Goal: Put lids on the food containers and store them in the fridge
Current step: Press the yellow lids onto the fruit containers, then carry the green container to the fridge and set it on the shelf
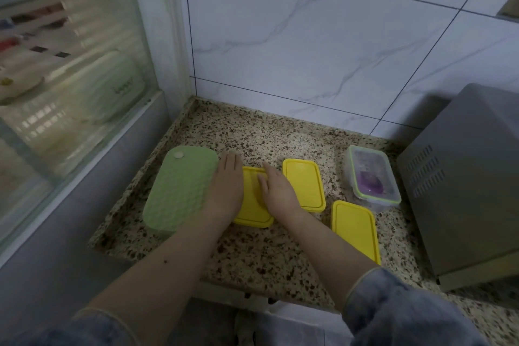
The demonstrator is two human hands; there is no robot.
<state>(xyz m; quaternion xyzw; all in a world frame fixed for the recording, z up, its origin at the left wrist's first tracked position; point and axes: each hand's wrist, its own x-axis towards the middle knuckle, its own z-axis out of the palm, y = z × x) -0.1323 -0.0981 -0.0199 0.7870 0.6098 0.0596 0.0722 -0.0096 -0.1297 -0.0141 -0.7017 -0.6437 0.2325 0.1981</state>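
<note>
Pressing flat with left hand (226,185) and right hand (276,191), fingers straight, on yellow lid (252,205) to seal it, green box (179,188) at nine o'clock.

The one head-worn, wide-angle view looks steeply down and forward from above the person's forearms, close over a speckled countertop (280,247), facing the tiled wall (309,45) at its back, with a glass door (70,73) filling its left edge.
</note>
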